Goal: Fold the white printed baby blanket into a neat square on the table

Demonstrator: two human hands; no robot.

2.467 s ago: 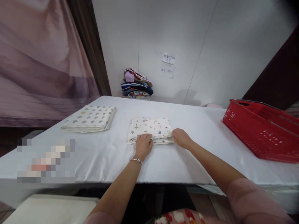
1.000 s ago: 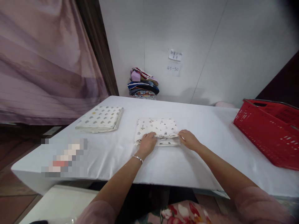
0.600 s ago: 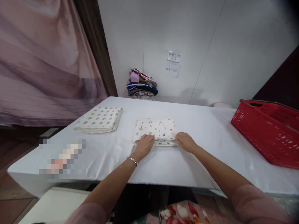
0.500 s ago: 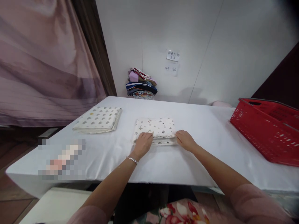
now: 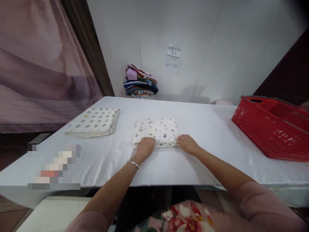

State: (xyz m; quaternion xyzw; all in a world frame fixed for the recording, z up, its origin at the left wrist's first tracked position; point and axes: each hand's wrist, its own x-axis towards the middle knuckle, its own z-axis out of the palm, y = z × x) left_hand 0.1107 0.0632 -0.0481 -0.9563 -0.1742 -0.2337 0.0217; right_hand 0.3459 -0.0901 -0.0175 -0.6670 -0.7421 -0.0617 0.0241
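A white cloth with small scattered prints (image 5: 156, 129) lies folded in a rectangle on the white-covered table (image 5: 159, 170). My left hand (image 5: 145, 148), with a silver bracelet at the wrist, is closed on the cloth's near edge, left of its middle. At the near right corner, my right hand (image 5: 188, 144) pinches the same cloth. Both thumbs are largely hidden. To the left lies a second folded cloth (image 5: 94, 122), white with grey prints and one yellow print; neither hand touches it.
A red perforated basket (image 5: 270, 132) stands at the table's right. Behind the table, folded fabrics (image 5: 140, 82) are stacked against the wall, left of paper labels (image 5: 173, 58). A blurred patch covers the near left of the table. A pink curtain hangs at left.
The gap between the layers at the cloth's near edge has narrowed, and the top layers now lie nearly flush with the bottom one. Both hands still hold that edge. The view has shifted slightly.
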